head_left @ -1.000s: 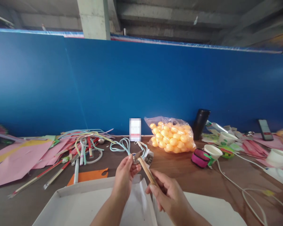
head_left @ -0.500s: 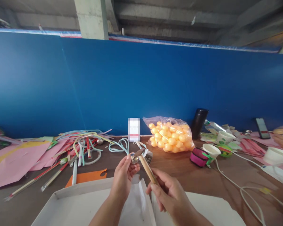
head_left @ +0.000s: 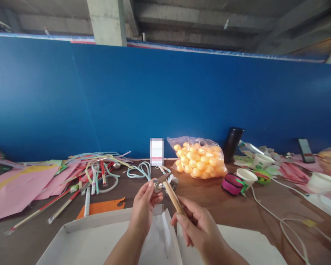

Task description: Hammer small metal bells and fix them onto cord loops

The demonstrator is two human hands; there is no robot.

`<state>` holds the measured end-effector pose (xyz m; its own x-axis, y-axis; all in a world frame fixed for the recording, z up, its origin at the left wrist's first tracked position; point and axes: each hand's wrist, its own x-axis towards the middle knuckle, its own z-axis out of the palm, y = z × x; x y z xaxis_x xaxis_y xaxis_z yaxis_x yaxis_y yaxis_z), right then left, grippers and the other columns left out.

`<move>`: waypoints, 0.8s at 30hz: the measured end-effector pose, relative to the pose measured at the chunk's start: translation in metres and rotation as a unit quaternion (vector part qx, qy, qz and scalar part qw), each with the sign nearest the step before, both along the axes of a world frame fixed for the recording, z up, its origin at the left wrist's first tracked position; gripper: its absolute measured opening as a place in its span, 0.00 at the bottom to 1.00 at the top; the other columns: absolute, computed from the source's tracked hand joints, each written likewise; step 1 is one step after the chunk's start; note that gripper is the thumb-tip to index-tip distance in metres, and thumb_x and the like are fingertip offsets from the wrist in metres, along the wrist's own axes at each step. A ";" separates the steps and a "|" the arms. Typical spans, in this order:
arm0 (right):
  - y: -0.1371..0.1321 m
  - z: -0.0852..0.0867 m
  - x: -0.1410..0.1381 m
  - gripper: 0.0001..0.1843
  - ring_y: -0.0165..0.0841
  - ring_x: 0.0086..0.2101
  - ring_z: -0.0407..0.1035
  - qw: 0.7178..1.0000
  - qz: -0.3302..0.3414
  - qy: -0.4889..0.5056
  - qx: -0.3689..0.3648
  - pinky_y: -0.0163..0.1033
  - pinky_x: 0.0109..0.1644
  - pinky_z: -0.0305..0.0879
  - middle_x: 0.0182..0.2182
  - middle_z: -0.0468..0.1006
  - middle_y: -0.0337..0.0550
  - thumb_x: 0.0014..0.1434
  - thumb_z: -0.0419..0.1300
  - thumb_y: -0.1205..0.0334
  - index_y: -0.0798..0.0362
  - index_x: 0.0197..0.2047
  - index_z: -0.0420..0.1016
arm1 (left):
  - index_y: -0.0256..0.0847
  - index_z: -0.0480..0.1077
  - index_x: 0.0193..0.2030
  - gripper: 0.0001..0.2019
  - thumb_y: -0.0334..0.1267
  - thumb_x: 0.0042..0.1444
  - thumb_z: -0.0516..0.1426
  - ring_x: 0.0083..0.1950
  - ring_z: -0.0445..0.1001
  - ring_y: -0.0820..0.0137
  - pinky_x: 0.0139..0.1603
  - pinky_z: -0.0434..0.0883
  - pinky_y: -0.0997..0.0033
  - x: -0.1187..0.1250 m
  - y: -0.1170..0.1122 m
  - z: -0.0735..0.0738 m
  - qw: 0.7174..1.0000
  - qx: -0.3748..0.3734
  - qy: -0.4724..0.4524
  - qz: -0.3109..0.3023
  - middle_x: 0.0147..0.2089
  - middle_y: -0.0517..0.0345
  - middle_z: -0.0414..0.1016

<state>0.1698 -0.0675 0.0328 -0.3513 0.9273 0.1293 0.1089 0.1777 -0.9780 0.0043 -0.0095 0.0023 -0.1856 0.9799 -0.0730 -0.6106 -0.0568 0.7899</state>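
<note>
My left hand (head_left: 145, 206) pinches a small, shiny silver ball (head_left: 157, 186) between thumb and fingers above the white open box (head_left: 93, 235). My right hand (head_left: 194, 224) is wrapped around the pale wooden handle of a small hammer (head_left: 173, 197). The dark brown hammer head lies against or just over the top of the silver ball; whether they touch I cannot tell. Behind the hands, partly hidden, sits a small container (head_left: 173, 184) of dark bits. A similar silver ball (head_left: 116, 165) rests among the tubes on the left.
Pink paper sheets (head_left: 24, 180), wrapped sticks (head_left: 64, 209) and orange card (head_left: 106, 208) spread across the left. A bag of orange balls (head_left: 200, 160) stands behind. Rightward are a black bottle (head_left: 233, 144), a magenta pouch (head_left: 233, 184), a paper cup (head_left: 246, 176) and a white cable (head_left: 276, 217).
Both hands keep nearly the same place and grip. The hammer head has tilted or shifted very slightly over the silver ball, showing more of the ball's surface.
</note>
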 end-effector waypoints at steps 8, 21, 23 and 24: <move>0.000 0.001 -0.001 0.26 0.21 0.15 0.60 1.000 -0.020 -0.005 -0.005 0.29 0.19 0.57 0.32 0.77 0.44 0.60 0.52 0.51 0.52 0.59 0.61 | 0.34 0.71 0.44 0.20 0.42 0.45 0.63 0.27 0.72 0.75 0.31 0.72 0.75 0.001 -0.004 0.006 1.000 -0.010 0.009 0.010 0.29 0.55 0.73; 0.000 0.005 -0.002 0.26 0.21 0.15 0.60 1.000 -0.010 -0.013 -0.016 0.28 0.18 0.56 0.31 0.77 0.44 0.60 0.54 0.51 0.52 0.59 0.62 | 0.34 0.71 0.45 0.21 0.42 0.45 0.63 0.28 0.72 0.74 0.31 0.71 0.74 0.001 -0.003 0.003 1.000 -0.007 0.021 0.013 0.31 0.54 0.74; 0.000 0.005 -0.002 0.25 0.21 0.16 0.60 1.000 -0.012 -0.010 -0.004 0.29 0.19 0.57 0.31 0.77 0.43 0.60 0.54 0.52 0.52 0.58 0.62 | 0.34 0.70 0.46 0.20 0.42 0.47 0.63 0.28 0.72 0.74 0.32 0.71 0.74 0.001 -0.002 0.002 1.000 -0.004 0.015 0.012 0.31 0.54 0.74; 0.000 0.005 -0.001 0.26 0.21 0.16 0.60 1.000 -0.021 -0.001 0.003 0.29 0.19 0.57 0.31 0.77 0.44 0.60 0.53 0.51 0.52 0.58 0.62 | 0.34 0.70 0.45 0.19 0.41 0.47 0.62 0.29 0.72 0.74 0.33 0.71 0.74 0.001 -0.002 0.002 1.000 -0.001 0.007 0.011 0.31 0.54 0.74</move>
<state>0.1684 -0.0679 0.0379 -0.3130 0.9402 0.1346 0.1191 0.1795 -0.9765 0.0049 -0.0115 0.0039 -0.2084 0.9753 -0.0728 -0.5983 -0.0683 0.7984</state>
